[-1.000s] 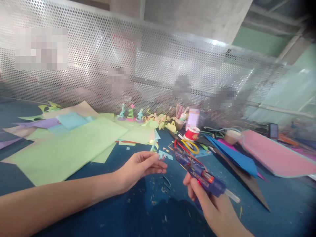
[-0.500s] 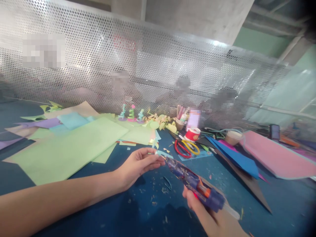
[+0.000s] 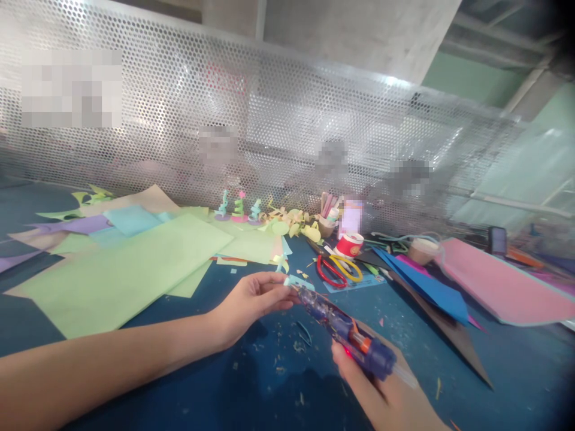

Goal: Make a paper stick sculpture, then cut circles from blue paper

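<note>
**A:** We start at the right hand (image 3: 381, 389). What is its state?

**B:** It is clamped around the grip of the blue glue gun (image 3: 345, 332), near the front edge of the worktop (image 3: 278, 383). The barrel angles up and away, so the nozzle meets the small light-blue paper cutout (image 3: 299, 282).

**A:** And the left hand (image 3: 251, 299)?

**B:** Its fingers are pinched together on that cutout and hold it just above the worktop, about mid-depth. We judge the grip sits at the edge of the piece, so the fingertips stay off the nozzle while the piece stays steady against it.

**A:** What lies just beyond the hands?

**B:** The red-and-yellow scissors (image 3: 339, 269) lie flat behind the nozzle, near it. A red-and-white tape roll (image 3: 349, 244) stands behind them. We judge both are kept within easy reach.

**A:** And further out?

**B:** Large light-green paper sheets (image 3: 126, 269) spread toward the left edge. Dark blue paper (image 3: 426, 284) and a pink sheet (image 3: 498, 281) lie toward the right edge. Three small paper figures (image 3: 238, 206) stand along the far edge, apart from the hands.

**A:** The surface and the room?

**B:** The worktop is dark blue and scattered with paper scraps. A perforated metal screen (image 3: 269, 120) rises along its far edge. Shapes behind it are too blurred to identify. Pale green wall shows at the upper right.
</note>
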{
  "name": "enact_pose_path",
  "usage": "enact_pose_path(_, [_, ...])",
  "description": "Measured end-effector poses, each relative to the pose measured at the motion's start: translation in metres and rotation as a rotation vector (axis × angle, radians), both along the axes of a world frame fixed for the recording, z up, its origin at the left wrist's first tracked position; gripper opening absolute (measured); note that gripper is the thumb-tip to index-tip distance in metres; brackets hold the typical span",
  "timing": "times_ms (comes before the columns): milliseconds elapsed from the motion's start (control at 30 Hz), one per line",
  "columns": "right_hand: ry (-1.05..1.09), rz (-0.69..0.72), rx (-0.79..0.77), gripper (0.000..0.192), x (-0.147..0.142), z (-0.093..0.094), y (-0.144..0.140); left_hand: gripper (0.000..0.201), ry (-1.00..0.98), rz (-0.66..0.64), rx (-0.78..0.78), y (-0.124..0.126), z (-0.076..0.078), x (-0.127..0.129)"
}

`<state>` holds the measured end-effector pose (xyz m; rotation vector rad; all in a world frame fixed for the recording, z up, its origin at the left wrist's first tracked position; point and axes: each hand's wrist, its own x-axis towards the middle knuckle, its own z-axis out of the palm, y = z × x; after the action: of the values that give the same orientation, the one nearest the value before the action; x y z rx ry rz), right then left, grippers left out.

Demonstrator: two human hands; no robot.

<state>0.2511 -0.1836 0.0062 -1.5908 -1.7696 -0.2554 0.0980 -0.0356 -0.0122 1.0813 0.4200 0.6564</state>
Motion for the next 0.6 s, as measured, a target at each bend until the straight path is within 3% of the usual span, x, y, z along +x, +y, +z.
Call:
enact_pose_path(200, [0.035,0.057,-0.004,0.029,-0.0014,0.0029,0.0011,0.024,0.012,0.021,-0.017,-0.0013,-0.0003,0.0001])
enact_pose_path(600, [0.079,0.039,-0.025,0.033,-0.0049,0.0059,-0.0001,0.025,0.035,0.050,0.017,-0.0005,-0.0016,0.0016])
